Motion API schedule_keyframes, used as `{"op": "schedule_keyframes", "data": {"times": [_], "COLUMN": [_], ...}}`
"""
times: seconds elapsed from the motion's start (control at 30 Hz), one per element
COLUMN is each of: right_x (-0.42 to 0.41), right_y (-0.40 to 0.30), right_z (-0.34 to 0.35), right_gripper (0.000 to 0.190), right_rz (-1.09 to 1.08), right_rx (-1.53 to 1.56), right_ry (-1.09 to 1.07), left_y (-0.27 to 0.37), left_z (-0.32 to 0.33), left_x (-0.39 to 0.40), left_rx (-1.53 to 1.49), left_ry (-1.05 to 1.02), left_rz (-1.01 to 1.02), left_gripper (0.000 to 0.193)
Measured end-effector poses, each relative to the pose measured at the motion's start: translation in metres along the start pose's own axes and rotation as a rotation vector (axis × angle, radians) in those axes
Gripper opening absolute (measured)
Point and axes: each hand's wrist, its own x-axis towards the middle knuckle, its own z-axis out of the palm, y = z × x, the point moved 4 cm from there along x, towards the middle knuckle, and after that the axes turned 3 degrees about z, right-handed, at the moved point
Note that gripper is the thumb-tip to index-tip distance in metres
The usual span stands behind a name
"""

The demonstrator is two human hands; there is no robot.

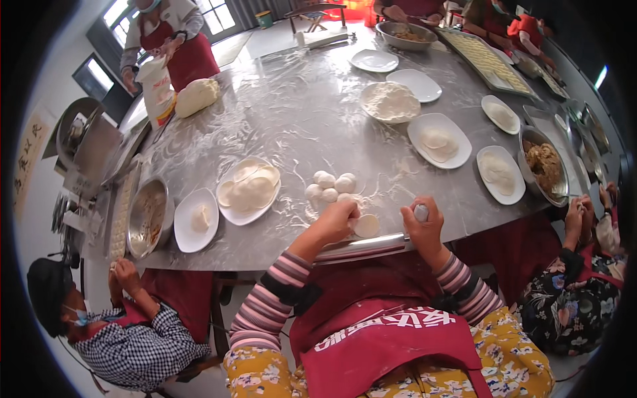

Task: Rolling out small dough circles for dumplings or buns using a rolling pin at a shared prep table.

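Note:
My left hand (339, 219) pinches the left edge of a small flattened dough round (367, 226) near the table's front edge. My right hand (427, 230) is wrapped around what looks like a rolling pin; its rounded grey end (421, 213) pokes out between thumb and fingers, and most of the rest is hidden. The pin is apart from the dough round, to its right. Just beyond my left hand, several floured dough balls (328, 186) sit in a cluster on loose flour.
A plate of flat wrappers (250, 191) and a steel bowl (149, 217) stand left. Rightward are a flour bowl (390, 102), wrapper plates (439, 141) and a filling bowl (543, 165). Co-workers surround the metal table (278, 119); one stands by a large dough lump (197, 98).

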Motion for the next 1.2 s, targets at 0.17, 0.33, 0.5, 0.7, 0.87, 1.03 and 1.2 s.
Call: {"op": "schedule_keyframes", "data": {"times": [0.17, 0.33, 0.5, 0.7, 0.87, 1.03, 1.2], "right_x": [0.052, 0.050, 0.005, 0.056, 0.041, 0.001, 0.059], "right_y": [0.017, 0.015, -0.011, 0.013, 0.013, -0.002, 0.011], "right_z": [0.032, 0.035, -0.003, 0.039, 0.027, -0.008, 0.038], "right_gripper": [0.026, 0.026, 0.028, 0.026, 0.026, 0.027, 0.027], "right_rz": [-0.102, -0.137, -0.206, -0.117, -0.191, -0.035, -0.116], "right_rx": [-0.169, -0.148, -0.299, -0.179, -0.206, -0.074, -0.159], "right_ry": [0.055, 0.055, -0.021, 0.033, 0.031, 0.028, 0.067], "left_y": [0.016, 0.009, 0.007, 0.011, 0.014, 0.004, 0.012], "left_z": [0.005, 0.003, 0.007, 0.007, 0.005, 0.009, 0.007], "left_x": [0.019, 0.022, 0.007, 0.021, 0.021, 0.005, 0.021], "left_rx": [0.134, 0.154, 0.068, 0.133, 0.224, -0.036, 0.141], "left_ry": [-0.084, 0.013, 0.017, 0.010, -0.021, -0.021, 0.119], "left_rz": [0.042, 0.063, -0.034, 0.008, 0.023, -0.114, -0.040], "left_gripper": [0.010, 0.013, 0.011, 0.014, 0.014, 0.010, 0.015]}}
